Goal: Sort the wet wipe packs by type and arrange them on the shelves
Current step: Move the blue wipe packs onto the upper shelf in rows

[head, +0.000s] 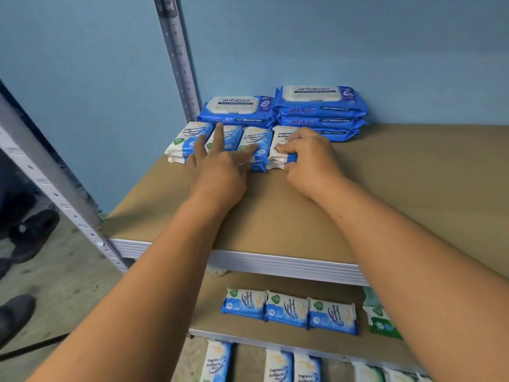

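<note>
On the top shelf [399, 188] a row of small blue-and-white antibacterial wipe packs [187, 142] lies in short stacks. My left hand [220, 172] rests flat on the middle packs, fingers straight and spread. My right hand [308, 158] grips the rightmost small stack [281, 139], fingers curled round its front edge. Behind the row stand big blue Antabax packs: a low pile [237, 110] on the left and a taller pile [319, 108] on the right.
A lower shelf [248, 329] carries three small blue packs [289, 310] and a green pack [381, 323]. More packs [278, 366] lie beneath. Grey metal uprights [179, 56] frame the left side. Someone's dark shoes [33, 232] stand on the floor at left.
</note>
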The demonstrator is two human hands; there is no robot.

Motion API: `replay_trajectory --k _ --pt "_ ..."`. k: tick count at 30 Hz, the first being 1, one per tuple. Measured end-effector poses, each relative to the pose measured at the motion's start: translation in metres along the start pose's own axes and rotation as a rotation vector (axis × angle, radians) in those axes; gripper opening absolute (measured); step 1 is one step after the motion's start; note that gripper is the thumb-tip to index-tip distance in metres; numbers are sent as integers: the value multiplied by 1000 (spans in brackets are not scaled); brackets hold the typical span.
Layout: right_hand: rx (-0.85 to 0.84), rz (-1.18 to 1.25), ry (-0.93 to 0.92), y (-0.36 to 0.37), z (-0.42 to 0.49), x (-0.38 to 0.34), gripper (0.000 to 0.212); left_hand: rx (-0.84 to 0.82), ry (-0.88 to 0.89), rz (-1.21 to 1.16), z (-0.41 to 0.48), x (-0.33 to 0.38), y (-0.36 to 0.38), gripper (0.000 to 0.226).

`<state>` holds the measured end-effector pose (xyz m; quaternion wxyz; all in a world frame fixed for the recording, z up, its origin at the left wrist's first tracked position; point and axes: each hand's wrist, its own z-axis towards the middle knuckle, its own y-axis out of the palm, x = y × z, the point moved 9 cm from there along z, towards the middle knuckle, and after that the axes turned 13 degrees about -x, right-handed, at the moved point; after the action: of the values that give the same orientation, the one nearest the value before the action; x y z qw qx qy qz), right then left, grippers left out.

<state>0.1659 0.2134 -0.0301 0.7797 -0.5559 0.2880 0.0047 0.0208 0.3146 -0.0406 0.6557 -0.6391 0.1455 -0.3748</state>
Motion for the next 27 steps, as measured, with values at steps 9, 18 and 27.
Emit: replay_trajectory --k 9,18,27 --pt "102 38 -28 2 0 3 45 3 53 66 13 4 -2 42" --pt "132 78 -29 1 -4 0 45 12 42 56 13 0 1 39" --pt "176 58 -62 -6 -12 -2 42 -7 18 -39 11 -9 -1 39"
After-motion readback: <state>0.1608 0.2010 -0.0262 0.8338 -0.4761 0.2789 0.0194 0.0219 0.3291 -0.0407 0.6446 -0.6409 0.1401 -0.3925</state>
